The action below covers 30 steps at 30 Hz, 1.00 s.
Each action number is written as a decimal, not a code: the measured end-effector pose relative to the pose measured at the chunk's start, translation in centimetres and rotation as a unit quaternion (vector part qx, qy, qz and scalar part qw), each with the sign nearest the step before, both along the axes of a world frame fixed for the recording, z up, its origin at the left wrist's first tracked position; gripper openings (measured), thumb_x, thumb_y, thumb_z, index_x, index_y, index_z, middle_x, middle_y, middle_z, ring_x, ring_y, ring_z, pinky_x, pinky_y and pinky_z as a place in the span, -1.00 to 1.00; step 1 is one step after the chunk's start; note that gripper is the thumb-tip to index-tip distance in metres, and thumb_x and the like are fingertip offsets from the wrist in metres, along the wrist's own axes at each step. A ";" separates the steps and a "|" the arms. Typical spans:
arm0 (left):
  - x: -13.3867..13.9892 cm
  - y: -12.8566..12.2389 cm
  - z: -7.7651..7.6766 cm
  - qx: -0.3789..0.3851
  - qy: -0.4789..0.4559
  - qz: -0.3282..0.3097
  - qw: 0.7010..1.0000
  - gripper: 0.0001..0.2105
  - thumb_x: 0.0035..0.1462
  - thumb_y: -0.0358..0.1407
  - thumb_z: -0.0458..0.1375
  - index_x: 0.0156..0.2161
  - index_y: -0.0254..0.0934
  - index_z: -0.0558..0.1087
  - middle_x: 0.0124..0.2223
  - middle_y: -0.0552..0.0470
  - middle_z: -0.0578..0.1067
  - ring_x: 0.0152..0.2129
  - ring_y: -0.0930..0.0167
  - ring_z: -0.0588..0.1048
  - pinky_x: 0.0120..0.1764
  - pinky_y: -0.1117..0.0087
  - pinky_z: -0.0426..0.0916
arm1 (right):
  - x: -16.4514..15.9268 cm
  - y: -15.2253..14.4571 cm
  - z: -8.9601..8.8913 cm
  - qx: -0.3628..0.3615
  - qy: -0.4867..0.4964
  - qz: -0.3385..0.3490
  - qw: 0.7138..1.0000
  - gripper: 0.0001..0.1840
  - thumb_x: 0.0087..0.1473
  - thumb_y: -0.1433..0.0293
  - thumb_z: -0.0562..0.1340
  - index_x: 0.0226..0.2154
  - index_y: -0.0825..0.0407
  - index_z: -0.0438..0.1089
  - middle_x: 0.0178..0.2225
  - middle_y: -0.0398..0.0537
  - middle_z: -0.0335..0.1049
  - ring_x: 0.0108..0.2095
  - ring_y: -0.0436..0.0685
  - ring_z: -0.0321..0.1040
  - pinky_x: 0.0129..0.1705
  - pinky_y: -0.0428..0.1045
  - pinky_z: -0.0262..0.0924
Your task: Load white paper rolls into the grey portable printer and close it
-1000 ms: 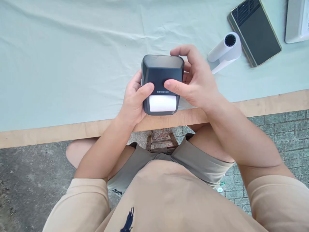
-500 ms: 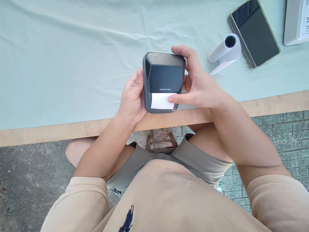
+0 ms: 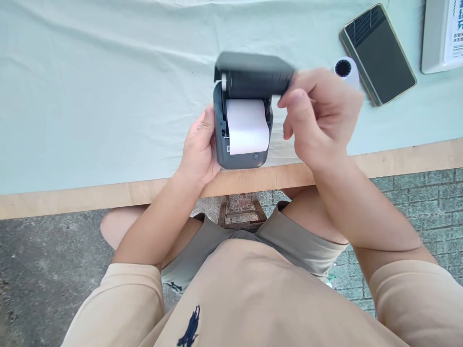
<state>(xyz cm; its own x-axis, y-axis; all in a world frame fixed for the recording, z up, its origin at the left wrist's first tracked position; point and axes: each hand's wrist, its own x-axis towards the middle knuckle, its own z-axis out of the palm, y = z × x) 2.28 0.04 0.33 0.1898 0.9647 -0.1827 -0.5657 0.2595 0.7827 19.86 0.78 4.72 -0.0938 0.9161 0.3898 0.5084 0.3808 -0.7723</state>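
Pale green cloth [image 3: 90, 96] covers a wooden table [image 3: 72, 200] over grey paving. Near its front edge stands a dark printer [image 3: 241, 144], its lid [image 3: 253, 72] swung up and back, a white paper roll [image 3: 248, 126] showing inside. Left hand [image 3: 198, 149] wraps the printer's left side, fingers curled against it. Right hand [image 3: 320, 118] pinches the lid's right corner, fingers bent close. Beyond lie a spare roll [image 3: 345, 70], a phone [image 3: 378, 53] and a white box [image 3: 441, 36].
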 end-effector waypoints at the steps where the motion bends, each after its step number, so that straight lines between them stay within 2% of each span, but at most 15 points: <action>1: 0.0 0.0 0.0 -0.002 0.002 -0.002 1.000 -0.70 0.29 -0.08 0.03 -0.13 -0.20 0.51 -0.14 0.00 0.56 -0.11 0.31 0.55 -0.06 0.29 0.49 | 0.0 -0.1 0.2 0.010 -0.014 0.013 1.000 -0.56 0.22 -0.02 0.04 -0.35 -0.04 0.36 -0.29 -0.02 0.46 -0.40 0.02 0.35 -0.52 -0.03 0.18; 3: 0.0 0.0 0.1 -0.001 0.005 -0.007 1.000 -0.72 0.29 -0.09 0.04 -0.14 -0.20 0.51 -0.15 0.02 0.56 -0.09 0.32 0.55 -0.01 0.30 0.46 | 0.0 0.0 0.5 0.026 -0.040 0.033 0.998 -0.67 0.24 0.10 0.08 -0.18 -0.07 0.41 -0.01 -0.04 0.42 -0.28 0.02 0.39 -0.53 -0.06 0.21; 4: 0.0 -0.1 0.2 0.001 0.007 -0.009 1.000 -0.73 0.30 -0.11 0.04 -0.16 -0.19 0.51 -0.17 0.04 0.56 -0.08 0.33 0.54 0.02 0.31 0.45 | 0.0 0.1 0.6 0.033 -0.062 0.039 0.997 -0.73 0.23 0.16 0.10 -0.18 -0.08 0.42 -0.01 -0.06 0.42 -0.31 0.01 0.38 -0.53 -0.06 0.20; 8: 0.1 -0.2 0.5 0.004 0.004 -0.012 1.000 -0.74 0.31 -0.13 0.03 -0.22 -0.19 0.52 -0.23 0.06 0.55 -0.06 0.36 0.52 0.06 0.35 0.42 | 0.0 0.8 1.2 0.025 -0.210 0.081 0.974 -0.88 0.07 0.36 0.23 -0.29 -0.10 0.45 -0.27 -0.15 0.51 -0.52 -0.03 0.27 -0.52 -0.02 0.15; 10: 0.1 -0.3 0.5 0.008 0.003 -0.020 1.000 -0.73 0.31 -0.13 0.03 -0.21 -0.19 0.52 -0.22 0.06 0.55 -0.12 0.37 0.53 -0.01 0.37 0.45 | 0.0 1.1 1.5 0.009 -0.294 0.103 0.950 -0.77 -0.01 0.40 0.28 -0.23 -0.13 0.44 -0.29 -0.19 0.51 -0.50 0.00 0.29 -0.55 -0.01 0.07; 12: 0.1 -0.2 0.4 0.009 0.002 -0.027 1.000 -0.74 0.31 -0.15 0.03 -0.19 -0.19 0.52 -0.22 0.06 0.55 -0.21 0.40 0.53 -0.13 0.41 0.47 | -0.4 1.4 1.9 -0.003 -0.362 0.108 0.926 -0.75 -0.02 0.41 0.28 -0.22 -0.14 0.40 -0.35 -0.19 0.49 -0.49 0.04 0.30 -0.58 0.01 -0.06; 14: 0.0 -0.2 0.3 0.008 -0.005 -0.029 1.000 -0.75 0.31 -0.15 0.03 -0.19 -0.19 0.53 -0.24 0.07 0.55 -0.30 0.43 0.52 -0.24 0.43 0.47 | -1.1 1.5 2.3 -0.029 -0.396 0.092 0.913 -0.84 0.02 0.40 0.25 -0.28 -0.12 0.35 -0.44 -0.17 0.43 -0.52 0.07 0.27 -0.59 0.01 -0.12; 17: 0.0 -0.2 0.2 0.005 -0.022 -0.027 0.999 -0.77 0.31 -0.17 0.04 -0.18 -0.19 0.52 -0.25 0.08 0.55 -0.33 0.45 0.52 -0.27 0.45 0.47 | -1.9 1.3 3.2 -0.078 -0.394 0.059 0.914 -0.88 0.03 0.40 0.23 -0.32 -0.10 0.30 -0.55 -0.15 0.31 -0.58 0.06 0.19 -0.57 0.01 -0.08; 19: 0.1 -0.2 0.2 -0.001 -0.027 -0.016 1.000 -0.77 0.31 -0.17 0.04 -0.17 -0.19 0.52 -0.24 0.08 0.55 -0.32 0.46 0.53 -0.24 0.45 0.47 | -1.8 0.9 3.8 -0.099 -0.346 0.058 0.931 -0.79 -0.06 0.44 0.26 -0.30 -0.10 0.31 -0.51 -0.16 0.34 -0.54 0.06 0.23 -0.56 0.01 -0.07; 21: 0.1 -0.2 0.1 -0.007 -0.022 0.003 1.000 -0.76 0.30 -0.14 0.05 -0.18 -0.20 0.51 -0.23 0.07 0.56 -0.30 0.45 0.54 -0.17 0.43 0.48 | -0.9 0.4 4.2 -0.150 -0.197 0.088 0.965 -0.66 -0.17 0.49 0.29 -0.26 -0.10 0.33 -0.41 -0.18 0.41 -0.48 0.04 0.27 -0.57 -0.01 -0.06; 22: 0.1 -0.1 0.0 -0.009 -0.019 0.010 1.000 -0.75 0.30 -0.12 0.05 -0.18 -0.21 0.50 -0.22 0.07 0.56 -0.28 0.43 0.55 -0.12 0.41 0.48 | -0.2 0.1 4.2 -0.181 -0.107 0.112 0.971 -0.62 -0.19 0.48 0.28 -0.23 -0.10 0.33 -0.36 -0.19 0.43 -0.46 0.02 0.28 -0.58 -0.03 -0.04; 24: -0.1 0.0 -0.2 -0.011 -0.021 0.014 1.000 -0.74 0.30 -0.12 0.04 -0.18 -0.21 0.50 -0.18 0.05 0.58 -0.20 0.39 0.57 0.00 0.34 0.46 | 1.1 -0.1 3.7 -0.260 0.087 0.140 0.951 -0.59 -0.20 0.43 0.26 -0.19 -0.08 0.32 -0.35 -0.20 0.41 -0.50 -0.04 0.24 -0.63 -0.06 -0.05; 26: -0.3 0.2 -0.4 -0.015 -0.024 0.012 1.000 -0.72 0.32 -0.13 0.00 -0.17 -0.22 0.51 -0.14 0.03 0.59 -0.11 0.35 0.56 0.08 0.30 0.43 | 2.1 0.1 2.7 -0.334 0.226 0.123 0.907 -0.60 -0.20 0.34 0.23 -0.19 -0.05 0.30 -0.46 -0.22 0.31 -0.60 -0.07 0.12 -0.69 -0.08 -0.13; 28: -0.4 0.3 -0.6 -0.021 -0.019 0.015 0.999 -0.69 0.33 -0.11 -0.03 -0.18 -0.21 0.52 -0.10 0.04 0.60 -0.03 0.32 0.53 0.11 0.28 0.42 | 2.6 0.6 1.6 -0.369 0.306 0.078 0.874 -0.62 -0.20 0.27 0.24 -0.24 -0.04 0.25 -0.53 -0.26 0.21 -0.67 -0.09 0.06 -0.72 -0.09 -0.19; 30: -0.5 0.4 -0.7 -0.029 -0.001 0.017 0.999 -0.66 0.32 -0.06 -0.04 -0.19 -0.17 0.52 -0.06 0.05 0.59 0.08 0.28 0.47 0.11 0.25 0.44 | 2.5 1.1 0.6 -0.363 0.323 0.042 0.873 -0.63 -0.19 0.26 0.30 -0.30 -0.04 0.20 -0.55 -0.29 0.18 -0.67 -0.09 0.12 -0.72 -0.10 -0.12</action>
